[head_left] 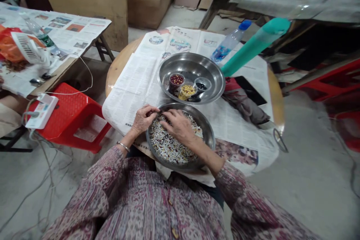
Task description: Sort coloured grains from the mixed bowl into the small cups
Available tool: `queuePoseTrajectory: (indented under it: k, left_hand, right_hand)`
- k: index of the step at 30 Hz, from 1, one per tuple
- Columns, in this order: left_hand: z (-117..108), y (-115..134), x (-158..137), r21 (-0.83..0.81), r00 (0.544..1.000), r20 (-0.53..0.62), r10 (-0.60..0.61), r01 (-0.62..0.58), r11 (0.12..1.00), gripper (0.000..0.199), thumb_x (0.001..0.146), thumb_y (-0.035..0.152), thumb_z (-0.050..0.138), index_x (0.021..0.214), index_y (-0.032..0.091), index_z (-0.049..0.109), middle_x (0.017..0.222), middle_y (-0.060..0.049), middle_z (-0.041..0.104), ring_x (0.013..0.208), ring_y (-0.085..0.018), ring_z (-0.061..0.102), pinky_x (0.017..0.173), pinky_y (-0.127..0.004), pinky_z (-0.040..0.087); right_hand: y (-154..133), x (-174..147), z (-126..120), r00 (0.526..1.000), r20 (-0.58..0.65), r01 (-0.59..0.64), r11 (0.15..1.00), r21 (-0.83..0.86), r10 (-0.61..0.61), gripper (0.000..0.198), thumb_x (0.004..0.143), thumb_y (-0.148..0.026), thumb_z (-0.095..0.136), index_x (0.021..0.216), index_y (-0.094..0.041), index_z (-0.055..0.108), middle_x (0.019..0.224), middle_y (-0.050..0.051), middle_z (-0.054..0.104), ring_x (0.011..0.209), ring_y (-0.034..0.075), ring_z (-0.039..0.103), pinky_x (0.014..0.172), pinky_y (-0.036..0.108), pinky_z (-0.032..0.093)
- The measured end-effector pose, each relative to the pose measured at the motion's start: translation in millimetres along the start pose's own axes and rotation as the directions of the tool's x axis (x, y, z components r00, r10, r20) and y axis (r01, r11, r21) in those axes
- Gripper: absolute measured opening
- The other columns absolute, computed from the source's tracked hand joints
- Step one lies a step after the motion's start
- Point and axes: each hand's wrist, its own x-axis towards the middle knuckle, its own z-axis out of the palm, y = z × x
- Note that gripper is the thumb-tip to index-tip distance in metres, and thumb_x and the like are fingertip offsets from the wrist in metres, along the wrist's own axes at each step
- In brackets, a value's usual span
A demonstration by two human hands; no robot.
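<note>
A metal basin (pixel 208 135) at the table's near edge holds a mix of white grains with dark, red and yellow beans (pixel 171 146). At its left rim is my left hand (pixel 144 119), its fingers curled and pressed together; what they pinch, if anything, is too small to make out. My right hand (pixel 180 126) reaches over the mix, thumb and fingers apart, fingertips close to the grains. Just behind stands a wider metal basin (pixel 191 60). Inside it are three small clear cups: one of red beans (pixel 177 79), one of yellow kernels (pixel 187 90) and one of black beans (pixel 201 85).
Newspaper (pixel 135 78) covers the round table. A water bottle (pixel 229 43), a long green object (pixel 255 47), a dark cloth bundle (pixel 244 103) and a black tablet-like slab (pixel 251 89) lie at the right. Left are a red stool (pixel 70 116), power strip (pixel 42 111) and cables.
</note>
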Motion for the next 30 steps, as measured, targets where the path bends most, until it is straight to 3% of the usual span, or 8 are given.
queuePoseTrajectory:
  k: [4, 7, 10, 12, 17, 21, 26, 30]
  left_hand:
    - [0.4, -0.4, 0.6, -0.005, 1.000, -0.011, -0.003, 0.003, 1.000, 0.016, 0.083, 0.009, 0.060, 0.087, 0.017, 0.073, 0.077, 0.000, 0.061, 0.069, -0.011, 0.054, 0.068, -0.024, 0.045]
    - [1.4, -2.4, 1.5, -0.002, 1.000, -0.011, -0.003, 0.003, 1.000, 0.016, 0.081, 0.008, 0.060, 0.087, 0.017, 0.073, 0.078, 0.000, 0.061, 0.066, -0.010, 0.053, 0.066, -0.023, 0.044]
    - [2.5, -4.5, 2.2, -0.012, 1.000, -0.005, 0.000, 0.000, 1.000, 0.016, 0.080, 0.008, 0.061, 0.086, 0.016, 0.073, 0.077, 0.001, 0.061, 0.065, -0.010, 0.052, 0.064, -0.023, 0.043]
    - [3.1, -5.3, 2.5, -0.023, 1.000, -0.006, -0.002, 0.002, 1.000, 0.016, 0.080, 0.007, 0.061, 0.086, 0.016, 0.073, 0.077, 0.001, 0.061, 0.063, -0.009, 0.051, 0.063, -0.023, 0.043]
    - [4.0, -6.2, 3.1, -0.030, 1.000, -0.013, -0.006, 0.005, 1.000, 0.017, 0.080, 0.006, 0.061, 0.086, 0.016, 0.073, 0.079, 0.000, 0.063, 0.066, -0.010, 0.053, 0.065, -0.024, 0.044]
    - [4.4, -6.8, 3.0, -0.038, 1.000, -0.020, -0.004, 0.003, 0.999, 0.016, 0.079, 0.007, 0.061, 0.086, 0.017, 0.073, 0.078, 0.001, 0.063, 0.065, -0.010, 0.052, 0.064, -0.023, 0.044]
    - [3.9, -6.0, 2.3, -0.067, 1.000, -0.023, 0.003, -0.004, 0.998, 0.015, 0.079, 0.008, 0.062, 0.086, 0.017, 0.073, 0.078, 0.001, 0.063, 0.065, -0.009, 0.052, 0.066, -0.023, 0.044]
    - [3.4, -5.7, 2.3, -0.066, 1.000, -0.025, 0.016, -0.018, 0.998, 0.016, 0.079, 0.008, 0.062, 0.086, 0.017, 0.073, 0.076, 0.001, 0.061, 0.065, -0.009, 0.051, 0.065, -0.023, 0.043]
  right_hand:
    - [-27.9, -13.8, 3.0, 0.954, 0.152, 0.246, 0.965, 0.090, -0.257, 0.017, 0.090, -0.027, 0.060, 0.104, -0.019, 0.065, 0.110, 0.011, 0.063, 0.106, 0.025, 0.053, 0.089, 0.039, 0.049]
    - [-19.3, -29.6, -7.3, 0.903, 0.269, 0.322, 0.942, 0.092, -0.335, 0.013, 0.087, -0.013, 0.055, 0.092, -0.019, 0.065, 0.096, 0.007, 0.065, 0.093, 0.021, 0.056, 0.082, 0.034, 0.049]
    - [5.4, -47.1, -23.7, 0.961, 0.221, 0.165, 0.986, 0.013, -0.163, 0.020, 0.083, -0.006, 0.053, 0.090, -0.020, 0.066, 0.095, 0.009, 0.067, 0.093, 0.022, 0.059, 0.079, 0.034, 0.049]
    - [14.6, -61.1, -32.8, 0.985, 0.154, 0.055, 0.992, 0.111, -0.072, 0.021, 0.085, -0.010, 0.054, 0.097, -0.021, 0.067, 0.102, 0.008, 0.068, 0.097, 0.021, 0.061, 0.083, 0.035, 0.051]
    - [-8.9, -91.3, -34.7, 0.934, 0.284, 0.119, 0.940, 0.320, -0.216, 0.021, 0.091, -0.014, 0.051, 0.097, -0.024, 0.069, 0.092, 0.003, 0.071, 0.084, 0.015, 0.066, 0.076, 0.028, 0.051]
    - [-12.2, -82.8, -26.1, 0.947, 0.286, 0.134, 0.989, 0.055, -0.144, 0.024, 0.092, -0.014, 0.049, 0.101, -0.022, 0.070, 0.093, 0.007, 0.071, 0.087, 0.019, 0.066, 0.075, 0.031, 0.051]
    - [24.0, -50.9, -26.1, 0.987, -0.001, -0.159, 0.967, -0.197, 0.162, 0.028, 0.095, -0.023, 0.048, 0.116, -0.018, 0.066, 0.109, 0.013, 0.068, 0.103, 0.026, 0.061, 0.085, 0.037, 0.052]
    - [24.3, -41.4, -20.1, 0.966, -0.046, -0.257, 0.945, -0.203, 0.253, 0.034, 0.095, -0.036, 0.052, 0.123, -0.018, 0.062, 0.115, 0.015, 0.065, 0.109, 0.030, 0.058, 0.085, 0.042, 0.053]
